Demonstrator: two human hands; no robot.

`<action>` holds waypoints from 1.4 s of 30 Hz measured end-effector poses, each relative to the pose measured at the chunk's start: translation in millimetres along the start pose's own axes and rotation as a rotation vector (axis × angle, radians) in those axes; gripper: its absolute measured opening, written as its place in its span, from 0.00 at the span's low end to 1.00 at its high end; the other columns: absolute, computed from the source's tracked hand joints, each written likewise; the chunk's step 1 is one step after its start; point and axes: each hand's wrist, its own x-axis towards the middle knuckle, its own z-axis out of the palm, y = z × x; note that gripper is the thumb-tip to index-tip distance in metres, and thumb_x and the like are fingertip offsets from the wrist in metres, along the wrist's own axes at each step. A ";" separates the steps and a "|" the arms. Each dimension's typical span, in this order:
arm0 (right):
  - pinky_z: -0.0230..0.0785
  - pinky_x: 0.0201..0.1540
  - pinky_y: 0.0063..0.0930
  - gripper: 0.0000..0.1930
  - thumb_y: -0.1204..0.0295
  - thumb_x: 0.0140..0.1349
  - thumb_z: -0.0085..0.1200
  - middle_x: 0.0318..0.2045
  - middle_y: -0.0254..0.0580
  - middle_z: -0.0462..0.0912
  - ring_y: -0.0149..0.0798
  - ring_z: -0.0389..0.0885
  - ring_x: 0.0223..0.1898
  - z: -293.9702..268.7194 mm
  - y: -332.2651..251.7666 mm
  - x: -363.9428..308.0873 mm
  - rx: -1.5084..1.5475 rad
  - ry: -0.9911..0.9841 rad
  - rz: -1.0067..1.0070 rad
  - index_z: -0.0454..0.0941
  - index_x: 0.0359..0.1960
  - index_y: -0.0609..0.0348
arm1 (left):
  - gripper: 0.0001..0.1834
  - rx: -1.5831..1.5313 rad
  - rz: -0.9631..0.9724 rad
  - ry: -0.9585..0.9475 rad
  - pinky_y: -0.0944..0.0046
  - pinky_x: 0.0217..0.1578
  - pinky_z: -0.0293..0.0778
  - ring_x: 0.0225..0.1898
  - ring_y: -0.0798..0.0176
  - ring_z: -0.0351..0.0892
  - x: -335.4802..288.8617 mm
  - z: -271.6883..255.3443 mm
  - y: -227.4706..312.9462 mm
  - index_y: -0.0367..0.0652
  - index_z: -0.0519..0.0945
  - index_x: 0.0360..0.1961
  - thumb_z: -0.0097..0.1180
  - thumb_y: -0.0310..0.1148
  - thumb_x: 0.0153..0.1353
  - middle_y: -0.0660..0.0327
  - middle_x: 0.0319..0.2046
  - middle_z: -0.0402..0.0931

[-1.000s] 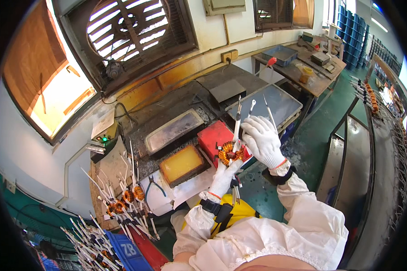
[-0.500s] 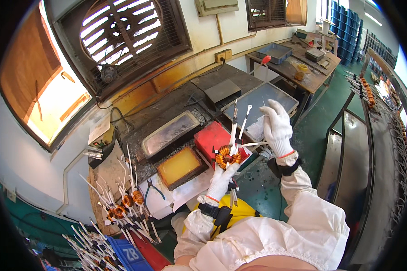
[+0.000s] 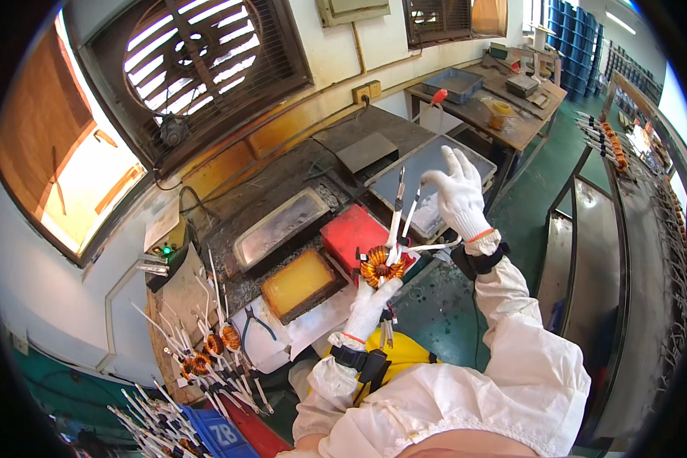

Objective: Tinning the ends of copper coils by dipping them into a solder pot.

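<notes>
My left hand (image 3: 370, 304), in a white glove with an orange cuff, is closed around the lower side of a ring-shaped coil (image 3: 382, 266) wound with copper wire. Several white-sleeved leads stick out of the coil, some upward and one toward the right, and others hang below the hand. My right hand (image 3: 461, 200), gloved the same way, is raised with fingers apart. Its thumb is beside the tip of one upright lead (image 3: 411, 215); whether they touch I cannot tell. A red block or box (image 3: 353, 235) lies just behind the coil.
A tray of yellow material (image 3: 301, 284) and a grey rectangular pot (image 3: 281, 229) sit left of the coil. Pliers (image 3: 259, 324) lie on white paper. More coils (image 3: 214, 343) crowd the left bench end, above a blue bin (image 3: 220, 433). A metal rack (image 3: 588, 259) stands right.
My right hand has moved up and left toward the tip of an upright lead, and its fingers have spread. The left hand keeps hold of the coil. A green light shows on the box at left.
</notes>
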 end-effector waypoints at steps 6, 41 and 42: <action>0.55 0.60 0.43 0.18 0.79 0.47 0.49 0.57 0.52 0.68 0.54 0.62 0.60 4.4 12.9 -2.0 0.099 0.104 0.112 0.77 0.41 0.44 | 0.36 0.005 -0.023 -0.009 0.66 0.52 0.62 0.49 0.66 0.69 0.2 -2.0 -4.3 0.43 0.63 0.59 0.59 0.48 0.53 0.61 0.49 0.71; 0.66 0.28 0.18 0.06 0.71 0.61 0.53 0.26 0.35 0.77 0.24 0.71 0.23 -24.3 16.5 2.9 1.720 0.052 0.628 0.74 0.34 0.61 | 0.16 -0.139 -0.159 -0.161 0.71 0.24 0.66 0.22 0.73 0.66 -1.7 -3.9 6.5 0.45 0.70 0.36 0.54 0.46 0.59 0.69 0.22 0.67; 0.66 0.28 0.18 0.06 0.71 0.61 0.53 0.26 0.35 0.77 0.24 0.71 0.23 -19.9 20.9 5.7 1.716 0.056 0.631 0.74 0.34 0.61 | 0.16 -0.116 -0.165 -0.183 0.71 0.24 0.66 0.22 0.73 0.66 -2.0 -0.7 5.6 0.45 0.70 0.37 0.55 0.45 0.59 0.69 0.22 0.67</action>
